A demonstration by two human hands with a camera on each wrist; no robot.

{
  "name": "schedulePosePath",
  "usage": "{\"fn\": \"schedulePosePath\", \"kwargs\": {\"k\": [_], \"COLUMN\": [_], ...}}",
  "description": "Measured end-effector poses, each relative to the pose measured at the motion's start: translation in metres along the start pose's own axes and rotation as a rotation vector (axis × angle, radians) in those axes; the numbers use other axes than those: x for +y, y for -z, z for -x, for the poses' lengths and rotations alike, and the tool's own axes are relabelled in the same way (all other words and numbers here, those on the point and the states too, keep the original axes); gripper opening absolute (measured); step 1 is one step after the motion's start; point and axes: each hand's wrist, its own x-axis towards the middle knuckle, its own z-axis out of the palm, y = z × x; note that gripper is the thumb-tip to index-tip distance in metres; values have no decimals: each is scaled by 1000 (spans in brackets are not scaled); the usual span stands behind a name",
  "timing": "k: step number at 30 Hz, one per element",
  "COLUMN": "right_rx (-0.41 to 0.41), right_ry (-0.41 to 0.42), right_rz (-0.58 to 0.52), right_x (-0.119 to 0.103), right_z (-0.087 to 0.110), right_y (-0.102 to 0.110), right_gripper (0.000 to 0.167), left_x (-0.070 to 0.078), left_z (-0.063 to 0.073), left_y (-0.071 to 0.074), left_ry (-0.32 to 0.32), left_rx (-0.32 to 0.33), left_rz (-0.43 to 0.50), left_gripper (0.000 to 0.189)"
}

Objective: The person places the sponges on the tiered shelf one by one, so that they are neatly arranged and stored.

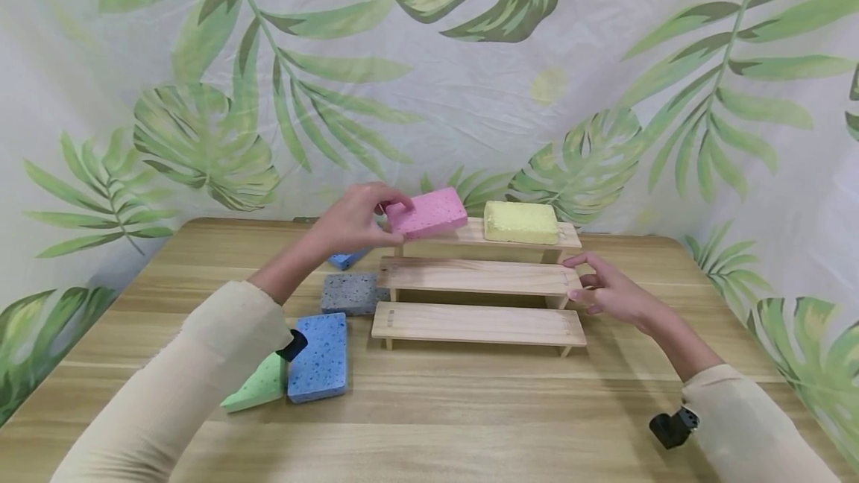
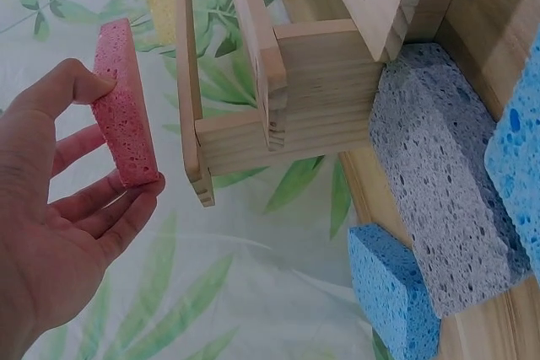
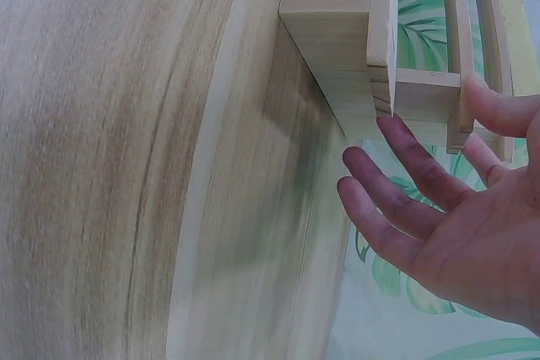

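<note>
My left hand (image 1: 357,221) holds a pink sponge (image 1: 432,213) by its left end, thumb on one edge and fingers on the other. In the left wrist view, that sponge (image 2: 124,107) is beside the top board of a three-step wooden rack (image 1: 476,323). A yellow sponge (image 1: 520,223) rests on the right part of the top step. At the rack's right end, my right hand (image 1: 614,291) pinches the end of the middle board between thumb and index finger. Its other fingers (image 3: 384,196) spread below, near the lowest board.
Left of the rack lie a grey sponge (image 1: 349,294), a large blue sponge (image 1: 318,358) and a green sponge (image 1: 258,384), partly behind the left sleeve. Another blue sponge (image 1: 347,258) is farther back. A leaf-print cloth (image 1: 463,118) hangs behind the wooden table (image 1: 470,423).
</note>
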Motion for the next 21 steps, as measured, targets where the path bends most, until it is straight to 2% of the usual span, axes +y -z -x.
{"fn": "schedulePosePath", "kwargs": {"k": [9,21], "right_rx": [4,-2], "right_ry": [2,7], "right_rz": [-4,-3], "right_x": [1,2], "right_z": [0,0], "right_y": [0,0], "right_gripper": [54,53], "left_x": [4,5], "left_z": [-10,-19], "left_y": [-5,-14], "left_ry": [-26,-22], "left_rx": [-28,-89], "left_rz": [-6,50], "left_gripper": [48,46]}}
